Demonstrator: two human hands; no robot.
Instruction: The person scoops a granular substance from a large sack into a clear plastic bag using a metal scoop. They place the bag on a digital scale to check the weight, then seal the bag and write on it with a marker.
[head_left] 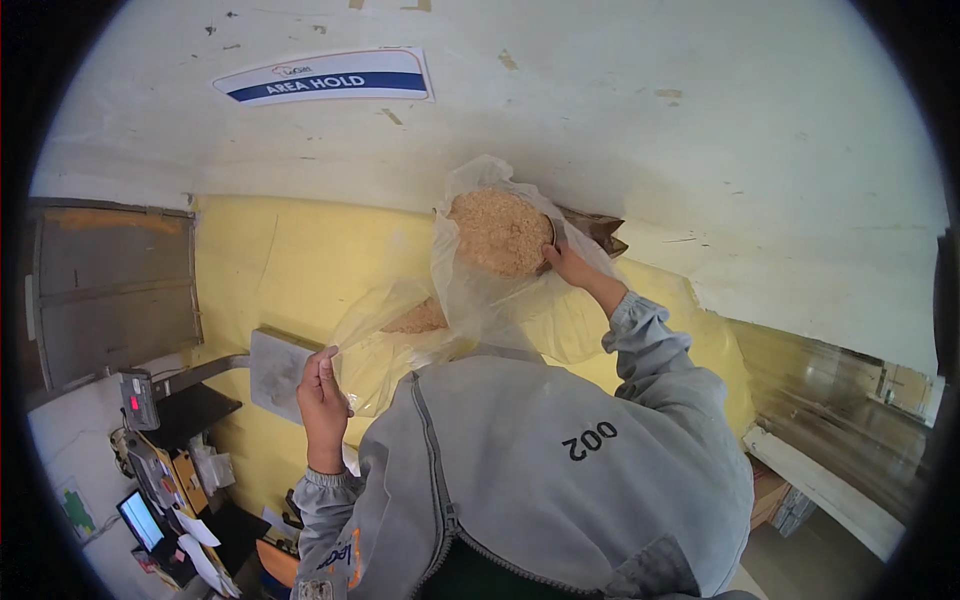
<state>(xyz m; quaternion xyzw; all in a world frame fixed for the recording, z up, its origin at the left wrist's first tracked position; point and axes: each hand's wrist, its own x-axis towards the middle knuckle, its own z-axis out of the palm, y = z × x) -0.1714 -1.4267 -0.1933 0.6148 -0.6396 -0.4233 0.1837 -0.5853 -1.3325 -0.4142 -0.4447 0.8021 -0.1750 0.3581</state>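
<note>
Light-brown crumbs (500, 233) form a rounded heap at the mouth of a large clear plastic bag (462, 285), close to the white wall. My right hand (577, 268) is closed on the edge of what looks like a metal-rimmed bowl (556, 236) beside the heap; most of it is hidden. To the left, my left hand (325, 400) pinches the thin edge of clear plastic (365, 330) and holds it stretched out. More crumbs (415, 318) lie in the plastic between my hands. Behind my right hand sits a crumpled brown packet (598, 230).
The work surface is yellow (290, 260). A grey flat plate (280, 375) on a metal arm stands left of my left hand, with a small display box (137, 400) nearby. Lower left are a lit screen (140, 520) and papers. A sign (325, 78) hangs on the wall.
</note>
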